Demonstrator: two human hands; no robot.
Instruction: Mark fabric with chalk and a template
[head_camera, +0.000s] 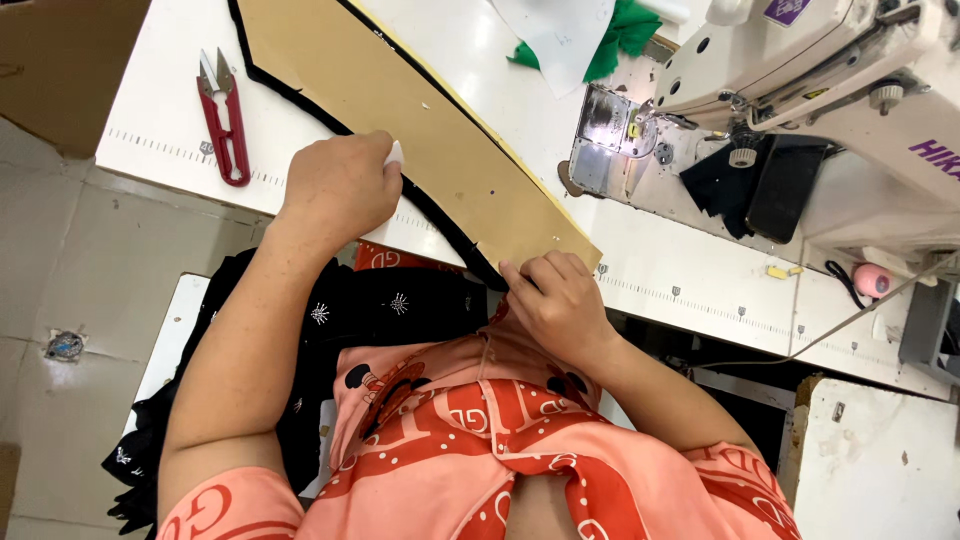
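Note:
A long brown paper pattern (400, 110) lies diagonally on the white table (160, 110), with black fabric (297, 96) showing along its edges underneath. My left hand (340, 188) is closed in a fist on a small white piece of chalk (393, 153), pressed against the pattern's lower edge. At the table's near edge, my right hand (555, 300) pinches the pattern's narrow end together with the black fabric.
Red thread snips (225, 115) lie on the table at the left. A white sewing machine (800, 60) stands at the upper right, with green cloth (625, 35) and white paper (555, 35) behind the pattern. Black embellished cloth (370, 310) drapes over my lap.

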